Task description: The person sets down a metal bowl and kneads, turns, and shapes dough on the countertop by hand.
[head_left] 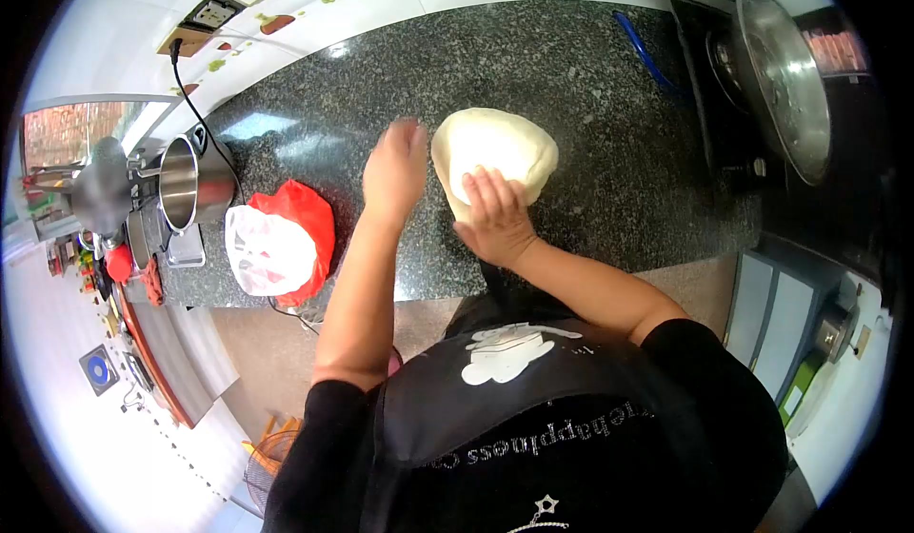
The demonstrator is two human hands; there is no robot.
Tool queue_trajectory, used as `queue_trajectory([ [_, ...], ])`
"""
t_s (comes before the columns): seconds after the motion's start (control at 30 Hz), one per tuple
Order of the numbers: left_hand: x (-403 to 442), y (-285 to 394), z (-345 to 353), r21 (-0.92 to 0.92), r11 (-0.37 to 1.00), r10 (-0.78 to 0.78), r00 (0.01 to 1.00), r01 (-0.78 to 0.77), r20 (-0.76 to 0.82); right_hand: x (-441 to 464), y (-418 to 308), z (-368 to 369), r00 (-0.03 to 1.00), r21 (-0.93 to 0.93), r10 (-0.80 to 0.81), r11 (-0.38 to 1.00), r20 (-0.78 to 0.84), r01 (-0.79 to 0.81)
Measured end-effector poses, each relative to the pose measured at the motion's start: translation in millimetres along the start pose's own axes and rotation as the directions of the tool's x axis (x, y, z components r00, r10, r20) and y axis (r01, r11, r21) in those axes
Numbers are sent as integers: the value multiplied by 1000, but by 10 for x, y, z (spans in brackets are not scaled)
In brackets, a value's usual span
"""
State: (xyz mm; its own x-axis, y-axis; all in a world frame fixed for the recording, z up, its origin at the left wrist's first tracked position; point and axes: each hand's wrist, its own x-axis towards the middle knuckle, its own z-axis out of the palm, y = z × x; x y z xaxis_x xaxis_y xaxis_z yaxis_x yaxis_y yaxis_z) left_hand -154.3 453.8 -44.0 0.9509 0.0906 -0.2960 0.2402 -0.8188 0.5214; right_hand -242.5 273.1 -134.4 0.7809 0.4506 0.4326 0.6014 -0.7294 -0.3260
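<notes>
The right hand (499,221) rests on the dough (526,143) with fingers slightly spread, the left hand (393,173) hovers just beside it, fingers too blurred to tell, and one-sided pressure could skid the dough across the glossy surface (609,190).

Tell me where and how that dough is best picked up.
The dough is probably best cupped by its rounded left and right edges, one palm coming from each side: it lies as a broad lump without a handle. The right hand rests on its near part.
</notes>
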Motion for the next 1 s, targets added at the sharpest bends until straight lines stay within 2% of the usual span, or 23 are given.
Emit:
queue_trajectory([
  [0.03,75,224,11,-256,952,116,972,-168,-206,-27,-123,-61,997,55,-4,999,72,0],
  [0.07,193,330,171,-371,906,159,977,-202,-144,105,-265,-262,998,107,58,992,39,-62],
  [0.1,261,405,334,-483,846,211,974,-227,-87,228,-247,-457,996,237,68,968,58,-80],
  [0.13,213,473,380,-222,933,270,959,-283,-85,355,-162,-627,994,366,73,925,81,-98],
  [0.17,180,515,409,55,946,322,944,-319,-74,461,-19,-709,992,489,69,865,104,-111],
  [0.2,185,427,532,95,939,343,927,-332,-154,529,195,-640,943,488,297,852,-150,-191],
  [0.23,127,414,548,100,929,369,908,-355,-199,815,334,-852,885,399,327,899,-333,-181],
  [0.3,-67,370,589,111,910,414,868,-399,-275,1057,695,-756,844,350,495,843,-207,-409],
  [0.33,-157,317,656,143,898,439,827,-416,-350,1010,664,-546,794,496,609,691,-6,-526],
  [0.37,-240,289,714,99,905,419,830,-413,-368,998,637,-350,717,591,666,498,207,-634],
  [0.4,-330,251,758,107,902,424,813,-418,-398,916,469,-431,772,288,488,734,406,-615],
  [0.43,-419,197,813,109,903,419,799,-415,-432,703,330,-269,889,307,452,839,68,-450],
  [0.47,-565,84,881,123,885,453,772,-449,-446,587,203,-310,931,265,359,906,-68,-330],
  [0.53,-766,-177,1052,152,848,514,717,-508,-471,341,87,-349,968,270,238,940,-81,-208],
  [0.63,-558,-450,1354,309,752,640,534,-582,-553,279,278,-72,987,227,114,970,-113,-87],
  [0.67,-376,-505,1384,325,745,647,512,-582,-565,371,410,42,991,196,87,978,-97,-66],
  [0.73,-9,-507,1284,310,800,592,589,-514,-550,696,639,229,997,147,42,989,-63,-32],
  [0.83,508,-483,1082,289,842,537,658,-455,-528,1288,943,430,997,229,40,973,-65,-24],
  [0.93,908,-419,894,347,831,556,629,-434,-544,1633,1153,646,997,236,69,970,-46,-56],
  [0.97,1001,-411,842,345,829,558,619,-439,-552,1707,1179,716,989,223,97,972,-108,-71],
  [1.0,1078,-401,840,360,839,544,611,-409,-574,1798,1180,694,989,193,118,976,-89,-99],
])
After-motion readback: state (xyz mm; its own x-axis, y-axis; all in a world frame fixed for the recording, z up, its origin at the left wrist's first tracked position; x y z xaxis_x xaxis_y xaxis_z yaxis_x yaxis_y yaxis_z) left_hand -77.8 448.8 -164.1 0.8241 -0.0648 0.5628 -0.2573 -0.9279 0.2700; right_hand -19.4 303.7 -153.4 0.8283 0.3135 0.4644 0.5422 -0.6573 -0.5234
